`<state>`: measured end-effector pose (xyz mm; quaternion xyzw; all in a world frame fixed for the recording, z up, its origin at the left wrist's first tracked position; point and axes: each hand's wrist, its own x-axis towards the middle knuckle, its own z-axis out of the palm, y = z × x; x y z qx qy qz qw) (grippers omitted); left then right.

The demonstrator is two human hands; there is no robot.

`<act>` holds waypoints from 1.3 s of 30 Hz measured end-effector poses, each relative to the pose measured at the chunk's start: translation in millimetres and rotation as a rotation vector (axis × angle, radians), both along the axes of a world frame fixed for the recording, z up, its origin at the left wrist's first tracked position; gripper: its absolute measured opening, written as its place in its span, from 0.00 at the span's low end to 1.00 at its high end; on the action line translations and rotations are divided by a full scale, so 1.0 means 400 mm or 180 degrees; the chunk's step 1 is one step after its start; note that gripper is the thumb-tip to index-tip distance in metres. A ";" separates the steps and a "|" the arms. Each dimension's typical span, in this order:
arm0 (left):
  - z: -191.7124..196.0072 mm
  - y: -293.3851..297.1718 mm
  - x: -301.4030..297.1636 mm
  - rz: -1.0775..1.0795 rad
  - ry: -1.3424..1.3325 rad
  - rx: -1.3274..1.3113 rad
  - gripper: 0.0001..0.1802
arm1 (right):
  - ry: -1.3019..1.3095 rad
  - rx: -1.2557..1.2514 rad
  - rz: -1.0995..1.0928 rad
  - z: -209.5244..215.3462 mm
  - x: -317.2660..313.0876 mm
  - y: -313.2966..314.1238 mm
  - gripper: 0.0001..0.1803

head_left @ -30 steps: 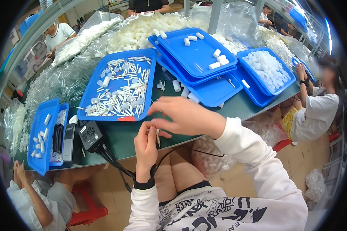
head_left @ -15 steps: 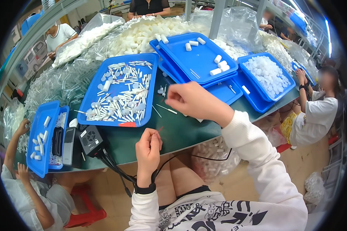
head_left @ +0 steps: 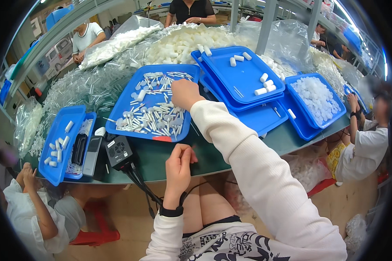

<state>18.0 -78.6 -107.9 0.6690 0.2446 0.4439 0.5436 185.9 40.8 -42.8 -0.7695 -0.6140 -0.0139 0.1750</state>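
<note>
My left hand [head_left: 178, 167] is closed in a pinch above the table's near edge. Something tiny and reddish seems to show by its fingertips, too small to make out. My right hand [head_left: 186, 93] reaches over the right side of a large blue tray [head_left: 125, 96], its fingers curled down. Whatever they touch or hold is hidden behind the hand. In that tray lie many thin white sticks [head_left: 161, 119], several with round translucent discs, and a white cylinder [head_left: 141, 95].
Stacked blue trays [head_left: 244, 78] with white cylinders stand right of my hand, beside white discs [head_left: 315, 98] in another tray. A black fan-vented box [head_left: 119, 150] with cables sits front left. Behind rise piles of foam-like cylinders [head_left: 183, 43]. Co-workers sit around the table.
My right hand has moved left and away from me, from above the bare table to over the large tray. My left hand stays pinched near the table edge. The whole view has shifted.
</note>
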 end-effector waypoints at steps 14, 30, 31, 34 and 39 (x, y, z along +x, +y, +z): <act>-0.008 0.013 -0.001 -0.0056 -0.0420 -0.0265 0.06 | -0.0132 0.0936 -0.0043 -0.013 -0.017 -0.015 0.09; -0.003 0.004 -0.009 -0.0147 -0.0531 -0.0449 0.05 | 0.2607 0.1136 0.0377 0.079 -0.106 -0.430 0.13; 0.000 0.002 -0.004 -0.0175 -0.0529 -0.0391 0.05 | 0.3232 0.1234 0.0389 0.035 -0.098 -0.453 0.12; 0.005 0.000 -0.005 -0.0167 -0.0552 -0.0323 0.04 | 0.4698 0.1451 0.0408 -0.083 -0.087 -0.488 0.13; -0.009 0.002 -0.005 -0.0109 -0.0421 -0.0243 0.04 | 0.4711 0.1579 0.0497 -0.139 -0.088 -0.484 0.15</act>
